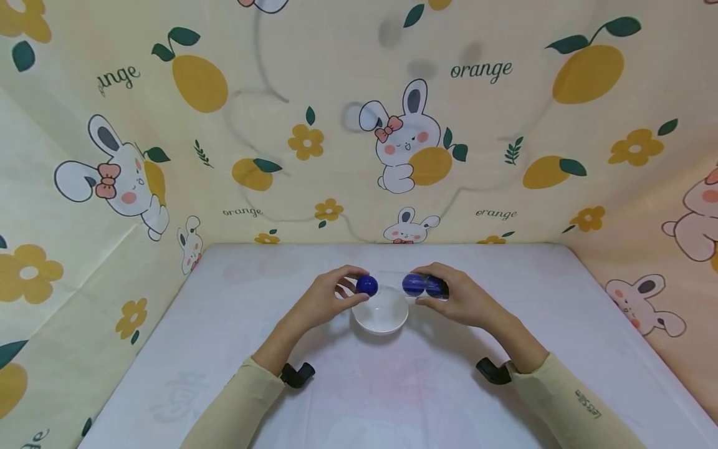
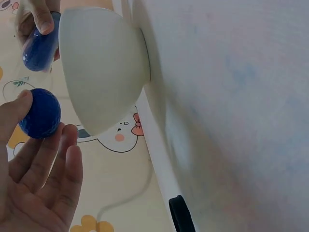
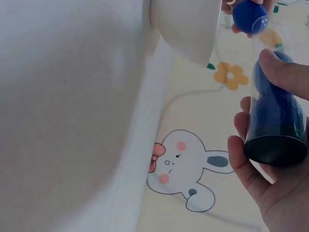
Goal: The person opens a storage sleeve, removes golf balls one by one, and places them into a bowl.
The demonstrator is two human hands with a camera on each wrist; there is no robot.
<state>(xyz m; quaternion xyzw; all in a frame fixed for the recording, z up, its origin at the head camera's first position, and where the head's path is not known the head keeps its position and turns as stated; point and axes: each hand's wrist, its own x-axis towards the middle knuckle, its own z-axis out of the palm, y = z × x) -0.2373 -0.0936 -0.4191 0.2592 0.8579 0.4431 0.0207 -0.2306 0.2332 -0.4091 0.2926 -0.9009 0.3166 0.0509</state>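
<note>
My left hand (image 1: 331,293) pinches a blue ball (image 1: 367,285) between thumb and fingers, above the left rim of a white bowl (image 1: 381,315). In my right hand (image 1: 457,293) is a clear tube (image 3: 277,104) with a dark base, gripped round its side. Two blue balls (image 1: 424,285) show inside the tube, stacked toward its base. The tube lies nearly level over the bowl's right side, its clear end pointing at the ball in the left hand. In the left wrist view the held ball (image 2: 41,113) hangs beside the bowl (image 2: 104,67).
The bowl stands on a white-covered table (image 1: 359,386). Behind and at both sides hangs a cream cloth (image 1: 348,168) printed with rabbits and oranges. A black wrist strap mount (image 1: 298,375) sticks out at the left sleeve, another mount (image 1: 493,371) at the right.
</note>
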